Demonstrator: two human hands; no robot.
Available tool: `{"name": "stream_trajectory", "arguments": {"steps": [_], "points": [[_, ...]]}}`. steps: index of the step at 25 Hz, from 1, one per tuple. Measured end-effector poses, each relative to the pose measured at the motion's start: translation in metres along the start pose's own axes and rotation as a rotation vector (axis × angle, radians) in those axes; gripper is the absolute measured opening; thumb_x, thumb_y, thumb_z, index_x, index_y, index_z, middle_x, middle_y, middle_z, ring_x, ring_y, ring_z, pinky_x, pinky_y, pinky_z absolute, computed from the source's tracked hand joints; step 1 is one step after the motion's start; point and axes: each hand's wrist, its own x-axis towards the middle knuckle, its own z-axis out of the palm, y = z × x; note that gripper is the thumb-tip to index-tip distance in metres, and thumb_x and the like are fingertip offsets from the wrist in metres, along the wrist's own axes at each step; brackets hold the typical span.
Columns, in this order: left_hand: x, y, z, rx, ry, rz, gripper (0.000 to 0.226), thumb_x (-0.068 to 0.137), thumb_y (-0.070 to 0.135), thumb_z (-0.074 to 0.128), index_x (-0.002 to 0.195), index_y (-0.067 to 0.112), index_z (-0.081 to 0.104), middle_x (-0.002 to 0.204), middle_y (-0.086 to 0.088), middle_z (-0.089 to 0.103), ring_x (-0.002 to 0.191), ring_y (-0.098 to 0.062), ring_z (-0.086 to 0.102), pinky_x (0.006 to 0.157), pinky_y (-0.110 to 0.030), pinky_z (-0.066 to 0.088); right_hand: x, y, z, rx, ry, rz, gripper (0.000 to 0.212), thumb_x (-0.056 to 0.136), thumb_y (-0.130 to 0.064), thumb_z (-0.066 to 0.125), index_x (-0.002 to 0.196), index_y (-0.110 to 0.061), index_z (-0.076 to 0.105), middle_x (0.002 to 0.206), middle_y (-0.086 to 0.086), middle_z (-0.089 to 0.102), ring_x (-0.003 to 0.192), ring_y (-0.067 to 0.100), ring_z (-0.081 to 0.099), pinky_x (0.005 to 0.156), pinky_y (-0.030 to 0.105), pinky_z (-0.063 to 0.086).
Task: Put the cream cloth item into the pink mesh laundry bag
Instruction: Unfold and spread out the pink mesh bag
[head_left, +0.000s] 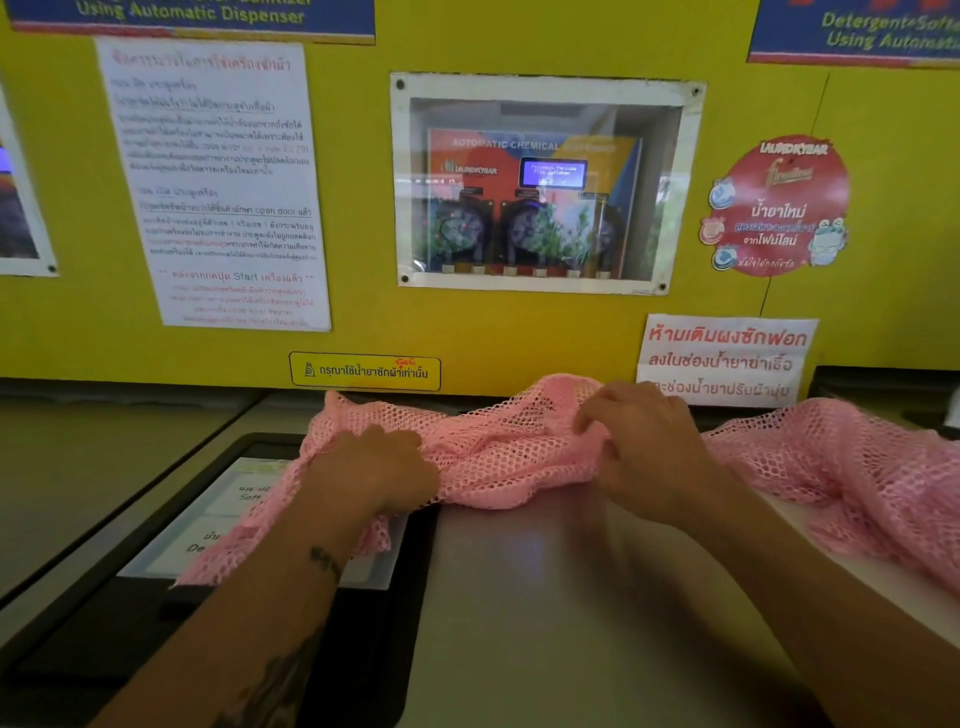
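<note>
Pink mesh laundry bag (498, 457) lies crumpled on the grey flat top of the washing machine (545, 597), its long axis running from 9 o'clock to 3 o'clock in front of the person, with one end hanging over the black detergent panel (156, 623) at 8 o'clock and the other end spreading far to 3 o'clock. Both hands are on its middle part. The left hand (379, 467) is closed, bunching a fold of mesh in the fist, knuckles up. The right hand (639, 447), at about 1 o'clock from the left one, is bent at the fingers and pinches the mesh near the top edge. I judge they are searching for the opening of the bag. The cream cloth item is not visible anywhere, so I cannot tell on which side of the hands it lies; this must be found first, and neither hand is free to take it
</note>
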Motion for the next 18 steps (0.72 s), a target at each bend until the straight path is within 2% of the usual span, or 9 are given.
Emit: {"name": "stream_trajectory", "arguments": {"steps": [2, 4, 5, 8, 11, 12, 14, 16, 18], "points": [[-0.003, 0.004, -0.001, -0.058, 0.063, -0.006, 0.056, 0.09, 0.048, 0.034, 0.141, 0.024, 0.043, 0.15, -0.01, 0.042, 0.132, -0.032, 0.042, 0.112, -0.05, 0.031, -0.006, -0.02, 0.001, 0.243, -0.009, -0.121, 0.035, 0.084, -0.015, 0.058, 0.115, -0.028, 0.064, 0.125, -0.006, 0.059, 0.118, 0.015, 0.047, 0.103, 0.039, 0.039], [-0.006, 0.007, -0.008, -0.234, 0.225, 0.059, 0.036, 0.092, 0.036, 0.041, 0.12, 0.022, 0.059, 0.129, -0.008, 0.06, 0.107, -0.027, 0.057, 0.097, -0.041, 0.045, -0.009, -0.038, 0.01, 0.329, -0.205, -0.189, 0.039, 0.085, -0.02, 0.06, 0.123, -0.028, 0.062, 0.125, -0.007, 0.059, 0.117, 0.013, 0.049, 0.1, 0.036, 0.041], [-0.01, 0.008, -0.012, -0.299, 0.299, 0.094, 0.027, 0.092, 0.03, 0.045, 0.113, 0.023, 0.062, 0.121, -0.005, 0.064, 0.1, -0.025, 0.059, 0.091, -0.037, 0.047, -0.009, -0.042, 0.014, 0.301, -0.298, -0.194, 0.037, 0.085, -0.02, 0.061, 0.121, -0.029, 0.063, 0.121, -0.007, 0.061, 0.114, 0.014, 0.05, 0.099, 0.038, 0.041], [-0.011, 0.002, -0.018, -0.357, 0.491, 0.136, 0.035, 0.088, 0.02, 0.057, 0.122, 0.028, 0.061, 0.123, -0.002, 0.062, 0.109, -0.024, 0.058, 0.095, -0.04, 0.047, -0.001, -0.022, 0.007, 0.065, -0.38, -0.067, 0.018, 0.083, -0.02, 0.056, 0.095, -0.025, 0.067, 0.101, -0.007, 0.065, 0.102, 0.017, 0.055, 0.096, 0.04, 0.036], [-0.008, -0.008, -0.019, -0.185, 0.608, 0.12, 0.049, 0.08, 0.024, 0.068, 0.128, 0.03, 0.057, 0.123, -0.005, 0.055, 0.118, -0.03, 0.051, 0.097, -0.05, 0.044, 0.0, 0.022, -0.01, -0.241, -0.403, 0.14, 0.022, 0.08, -0.025, 0.054, 0.093, -0.024, 0.072, 0.095, -0.006, 0.068, 0.087, 0.015, 0.055, 0.087, 0.037, 0.038], [-0.009, -0.007, -0.02, -0.14, 0.647, 0.122, 0.05, 0.081, 0.021, 0.067, 0.128, 0.03, 0.056, 0.123, -0.005, 0.053, 0.118, -0.03, 0.049, 0.097, -0.05, 0.042, 0.0, 0.033, -0.014, -0.234, -0.364, 0.185, 0.02, 0.082, -0.023, 0.053, 0.088, -0.022, 0.072, 0.093, -0.005, 0.069, 0.085, 0.015, 0.057, 0.084, 0.036, 0.041], [-0.016, 0.007, -0.023, -0.205, 0.736, 0.218, 0.04, 0.084, 0.016, 0.06, 0.122, 0.027, 0.059, 0.119, -0.003, 0.055, 0.112, -0.026, 0.052, 0.097, -0.047, 0.043, 0.001, 0.036, -0.019, 0.057, -0.231, 0.238, 0.024, 0.084, -0.008, 0.052, 0.078, -0.022, 0.071, 0.092, -0.002, 0.072, 0.084, 0.017, 0.062, 0.078, 0.035, 0.05], [-0.024, 0.029, -0.019, -0.323, 0.656, 0.385, 0.03, 0.088, 0.025, 0.055, 0.118, 0.028, 0.059, 0.117, -0.002, 0.057, 0.108, -0.023, 0.054, 0.096, -0.046, 0.045, 0.002, 0.023, -0.02, 0.397, -0.131, 0.247, 0.033, 0.088, -0.002, 0.049, 0.078, -0.024, 0.071, 0.09, -0.001, 0.072, 0.083, 0.016, 0.064, 0.072, 0.033, 0.051], [-0.026, 0.044, -0.005, -0.201, 0.388, 0.422, 0.042, 0.089, 0.041, 0.052, 0.13, 0.035, 0.049, 0.134, -0.002, 0.049, 0.123, -0.024, 0.047, 0.106, -0.052, 0.037, 0.001, 0.009, -0.016, 0.436, -0.226, 0.184, 0.021, 0.096, -0.021, 0.052, 0.094, -0.021, 0.073, 0.099, -0.001, 0.071, 0.091, 0.02, 0.064, 0.077, 0.033, 0.05]]}}
